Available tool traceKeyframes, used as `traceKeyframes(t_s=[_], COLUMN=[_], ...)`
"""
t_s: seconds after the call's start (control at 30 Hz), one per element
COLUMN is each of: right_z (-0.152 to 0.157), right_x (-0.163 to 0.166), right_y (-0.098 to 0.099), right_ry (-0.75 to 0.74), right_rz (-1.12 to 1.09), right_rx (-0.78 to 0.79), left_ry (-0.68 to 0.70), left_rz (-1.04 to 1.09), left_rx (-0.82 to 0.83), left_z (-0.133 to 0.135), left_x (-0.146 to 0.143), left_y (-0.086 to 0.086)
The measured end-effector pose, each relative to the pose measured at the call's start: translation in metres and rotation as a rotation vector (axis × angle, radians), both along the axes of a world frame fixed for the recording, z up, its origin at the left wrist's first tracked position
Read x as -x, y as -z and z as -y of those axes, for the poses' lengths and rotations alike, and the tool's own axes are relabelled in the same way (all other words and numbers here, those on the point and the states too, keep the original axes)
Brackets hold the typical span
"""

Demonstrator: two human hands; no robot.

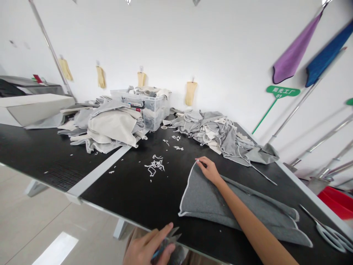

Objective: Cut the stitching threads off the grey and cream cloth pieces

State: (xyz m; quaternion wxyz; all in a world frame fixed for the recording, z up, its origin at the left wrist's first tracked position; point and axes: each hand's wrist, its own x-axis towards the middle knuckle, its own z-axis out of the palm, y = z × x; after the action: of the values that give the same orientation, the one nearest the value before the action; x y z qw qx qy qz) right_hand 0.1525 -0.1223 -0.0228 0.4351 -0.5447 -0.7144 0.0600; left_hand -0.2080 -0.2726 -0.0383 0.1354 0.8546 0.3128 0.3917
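Note:
A grey cloth piece with white stitched edging lies on the black table in front of me. My right hand rests on the cloth's far corner, fingers pinched together on it. My left hand is low at the table's near edge, closed around a small pair of thread snips with a blue handle. White thread scraps lie scattered on the table just left of the cloth.
A heap of grey and cream cloth pieces sits behind the cloth; another pile lies at the left by a clear plastic bin. Large white-handled scissors lie at the right edge. A red tub stands beyond.

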Motion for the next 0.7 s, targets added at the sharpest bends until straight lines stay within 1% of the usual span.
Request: traceKeyframes(t_s=[0.13,0.2,0.27,0.37,0.47,0.6,0.7], right_z=[0.002,0.002,0.002,0.002,0.003,0.005,0.007], right_x=[-0.003,-0.006,-0.008,-0.010,-0.009,-0.007,-0.008], right_y=[-0.002,-0.001,0.001,0.005,0.006,0.003,-0.003], right_ry=[-0.022,-0.010,0.018,0.060,0.056,0.027,-0.006], right_rz=[-0.028,-0.052,-0.109,-0.234,-0.335,-0.423,-0.467], right_rx=[0.026,0.039,0.052,0.074,0.090,0.095,0.077], left_ry=[-0.029,-0.031,-0.045,-0.092,-0.137,-0.157,-0.166], left_rz=[0.019,0.052,0.114,0.187,0.190,0.125,0.022], left_rx=[0.072,0.130,0.189,0.244,0.257,0.251,0.225], left_z=[-0.027,-0.044,-0.061,-0.084,-0.104,-0.129,-0.146], left_x=[-0.018,-0.033,-0.051,-0.078,-0.105,-0.137,-0.157], left_y=[-0.049,-0.067,-0.078,-0.085,-0.086,-0.085,-0.084])
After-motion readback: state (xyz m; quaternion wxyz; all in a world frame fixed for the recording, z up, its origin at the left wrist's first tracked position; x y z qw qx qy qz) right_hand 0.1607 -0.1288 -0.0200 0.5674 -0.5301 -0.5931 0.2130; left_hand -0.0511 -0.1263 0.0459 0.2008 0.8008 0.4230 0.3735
